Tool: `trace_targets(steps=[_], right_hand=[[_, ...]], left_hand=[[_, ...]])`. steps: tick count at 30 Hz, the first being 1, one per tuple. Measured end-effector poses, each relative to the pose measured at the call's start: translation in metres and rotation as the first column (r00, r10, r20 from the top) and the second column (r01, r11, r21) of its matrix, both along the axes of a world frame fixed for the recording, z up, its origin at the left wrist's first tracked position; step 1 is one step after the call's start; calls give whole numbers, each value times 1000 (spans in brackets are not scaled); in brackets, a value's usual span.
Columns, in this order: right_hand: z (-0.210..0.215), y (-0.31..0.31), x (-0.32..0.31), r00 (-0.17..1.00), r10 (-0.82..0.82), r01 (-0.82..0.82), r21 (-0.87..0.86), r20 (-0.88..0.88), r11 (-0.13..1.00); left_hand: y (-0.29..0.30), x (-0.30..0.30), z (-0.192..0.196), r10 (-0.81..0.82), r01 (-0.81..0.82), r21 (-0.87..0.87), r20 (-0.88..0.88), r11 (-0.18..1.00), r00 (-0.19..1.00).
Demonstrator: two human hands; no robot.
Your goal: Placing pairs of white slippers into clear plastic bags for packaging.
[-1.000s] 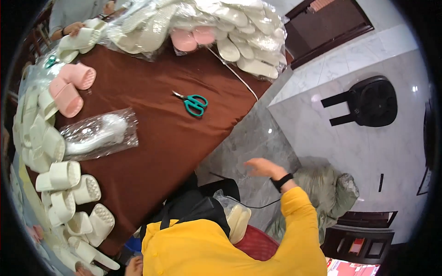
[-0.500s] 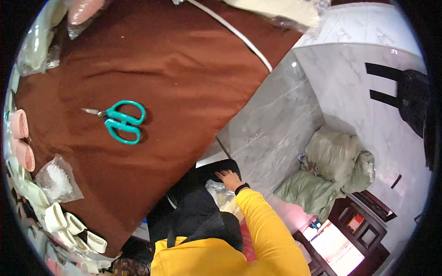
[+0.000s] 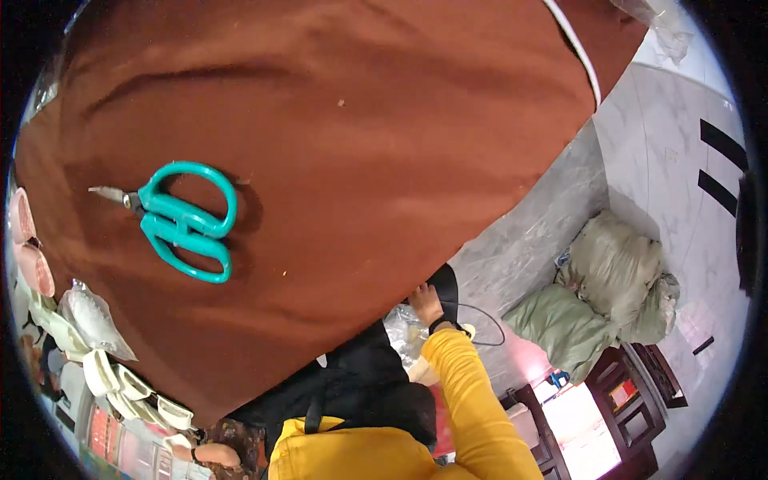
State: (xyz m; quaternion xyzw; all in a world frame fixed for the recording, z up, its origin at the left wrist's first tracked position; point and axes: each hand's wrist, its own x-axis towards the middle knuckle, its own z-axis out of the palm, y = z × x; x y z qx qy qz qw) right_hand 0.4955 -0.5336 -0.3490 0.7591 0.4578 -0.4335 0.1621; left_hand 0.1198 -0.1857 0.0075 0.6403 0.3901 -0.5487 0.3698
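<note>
Just beside the right hand (image 3: 426,304), in the head view, a clear plastic bag (image 3: 404,326) lies to the left of the wrist and a little below the fingers, touching or nearly so. The bag is crumpled, so its long axis is hard to read. The fingers point up and left at the table's edge, against the black trousers (image 3: 445,284); whether this grip is closed on anything cannot be told. The left hand is out of sight.

The brown-clothed table (image 3: 336,160) spreads up and left from there. Teal-handled scissors (image 3: 172,212) lie flat on it, well apart from the hand, blades leftward. Pale slippers (image 3: 100,372) line the left rim; greenish sacks (image 3: 616,268) slump against the wall beyond the grey floor (image 3: 520,256).
</note>
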Motion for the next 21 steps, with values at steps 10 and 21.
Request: trace_targets(steps=[10,21], right_hand=[[125,84,115,948,-257,314,440,-186,841],[362,-245,263,959,191,-267,-896,-210,355]], left_hand=[[-52,-92,10,-117,109,71,111,991,987],[-121,-146,-46,-220,188,129,307,974,926]])
